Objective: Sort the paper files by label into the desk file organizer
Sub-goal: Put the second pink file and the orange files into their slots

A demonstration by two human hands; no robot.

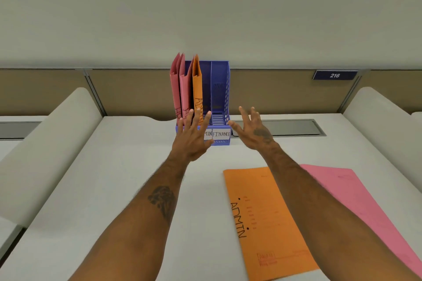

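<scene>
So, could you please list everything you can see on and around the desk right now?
organizer: one, blue, upright at the back of the desk, front labels partly hidden, FINANCE readable on the right slot, which looks empty
pink files: two, standing in the organizer's left slot
orange file: one, marked ADMIN, standing in the middle slot
orange ADMIN file: one, flat on the desk, near right
pink file: one, flat, partly under the orange one
desk: one, white
sign: one, dark blue, reads 216, on the tan partition
left hand: open, in front of the organizer, holding nothing
right hand: open, beside the organizer, holding nothing
</scene>
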